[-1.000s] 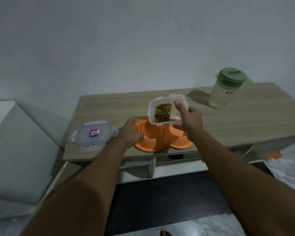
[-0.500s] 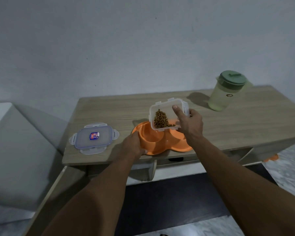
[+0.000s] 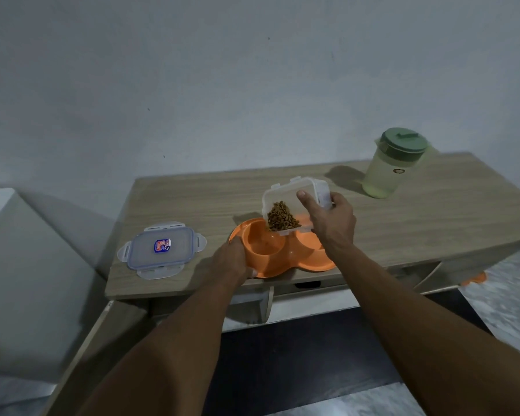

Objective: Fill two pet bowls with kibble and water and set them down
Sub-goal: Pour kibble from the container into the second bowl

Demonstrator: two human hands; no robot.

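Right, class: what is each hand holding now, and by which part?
The right hand grips the tilted clear kibble container by its right end, thumb over the rim. The left hand holds the orange double bowl by its left rim.

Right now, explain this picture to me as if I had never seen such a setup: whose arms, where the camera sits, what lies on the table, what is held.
No machine here: these are a person's two bare arms. The picture comes from a wide-angle camera worn on that person's head, looking forward and down, so the arms reach in from below. On the wooden table lie an orange double bowl, a clear lid left of it, and a jug with a green top at the far right. The right hand holds a clear box tilted over the bowl's left well, kibble heaped in its low corner. The left hand grips the bowl's near edge.
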